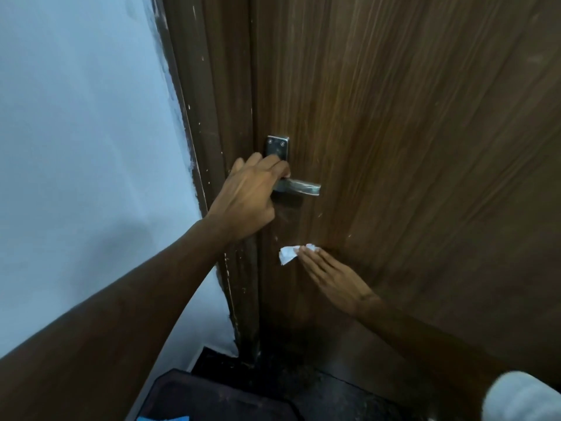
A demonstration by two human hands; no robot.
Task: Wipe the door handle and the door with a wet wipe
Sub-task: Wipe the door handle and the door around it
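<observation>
A dark brown wooden door fills the right of the view. Its metal lever handle juts to the right below a steel plate. My left hand is wrapped around the inner end of the handle. Lower down, my right hand lies flat, fingers together, against the door. It presses a white wet wipe to the wood below the handle, and the wipe pokes out past the fingertips.
The brown door frame with chipped paint runs down left of the door. A pale blue wall is further left. The dark floor and a dark mat lie below.
</observation>
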